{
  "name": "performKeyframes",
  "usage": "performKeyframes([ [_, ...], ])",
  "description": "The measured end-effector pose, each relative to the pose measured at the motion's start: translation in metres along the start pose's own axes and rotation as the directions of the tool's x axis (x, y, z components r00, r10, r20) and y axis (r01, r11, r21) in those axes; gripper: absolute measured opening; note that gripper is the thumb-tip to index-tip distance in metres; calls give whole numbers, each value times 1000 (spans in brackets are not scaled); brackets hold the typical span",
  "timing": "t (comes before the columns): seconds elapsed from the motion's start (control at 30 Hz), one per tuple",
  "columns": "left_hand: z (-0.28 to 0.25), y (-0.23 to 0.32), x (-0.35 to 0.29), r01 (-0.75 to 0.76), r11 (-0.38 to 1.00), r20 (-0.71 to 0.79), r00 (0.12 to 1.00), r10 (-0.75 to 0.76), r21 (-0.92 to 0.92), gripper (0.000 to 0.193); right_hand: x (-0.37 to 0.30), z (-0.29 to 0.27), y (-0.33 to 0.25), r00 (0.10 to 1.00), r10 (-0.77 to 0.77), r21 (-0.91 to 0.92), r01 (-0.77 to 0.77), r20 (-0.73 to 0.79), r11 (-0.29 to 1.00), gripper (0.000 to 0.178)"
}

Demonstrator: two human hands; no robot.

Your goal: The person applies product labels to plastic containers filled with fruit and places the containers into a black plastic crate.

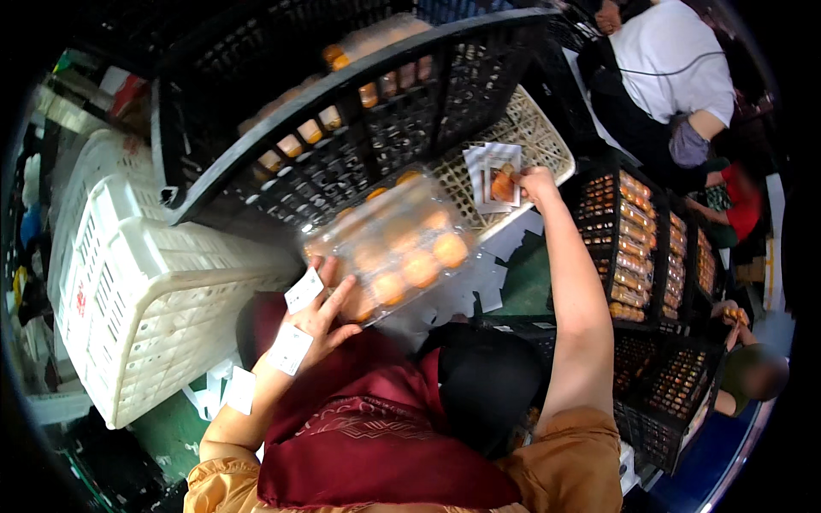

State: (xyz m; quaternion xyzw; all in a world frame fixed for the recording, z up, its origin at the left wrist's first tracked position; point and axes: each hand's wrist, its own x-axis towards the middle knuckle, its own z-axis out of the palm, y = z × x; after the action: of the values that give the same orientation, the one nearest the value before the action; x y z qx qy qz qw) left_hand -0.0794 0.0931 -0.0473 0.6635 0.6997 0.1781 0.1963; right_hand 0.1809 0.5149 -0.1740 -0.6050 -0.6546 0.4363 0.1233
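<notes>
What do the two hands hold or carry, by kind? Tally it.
clear egg pack, in left hand: 1
white paper slips stuck on left hand: 2
stack of label cards, in right hand: 1
Total: 4

Clear plastic egg tray: orange-tan eggs seen through it. Label cards: white with an orange picture. White tags seen at the left hand. Big crate: black lattice. Baskets: white slotted, one with a red mark. Cloth on the lap: maroon, faint line pattern. Sleeves: mustard orange. Floor: green.
</notes>
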Motion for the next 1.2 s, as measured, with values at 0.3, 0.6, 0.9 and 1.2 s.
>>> performKeyframes([
  [0.3, -13, 37, 3, -84, 990, -266, 963, 51, -112, 48, -195, -12, -79, 996, -11, 603, 61, -87, 795, 21],
  [0.6, -10, 79, -14, -216, 901, -305, 947, 99, -377, 15, -358, 60, -91, 988, -148, 796, 47, 54, 604, 24],
  [0.9, 1, 86, -58, -97, 849, -239, 970, -35, -519, 6, -415, 58, -96, 754, -572, 105, 629, -324, 770, 17],
  [1.2, 13, 95, -76, -109, 764, -186, 982, -14, -636, 6, -453, 81, -95, 755, -636, 148, 655, -160, 741, 12],
])
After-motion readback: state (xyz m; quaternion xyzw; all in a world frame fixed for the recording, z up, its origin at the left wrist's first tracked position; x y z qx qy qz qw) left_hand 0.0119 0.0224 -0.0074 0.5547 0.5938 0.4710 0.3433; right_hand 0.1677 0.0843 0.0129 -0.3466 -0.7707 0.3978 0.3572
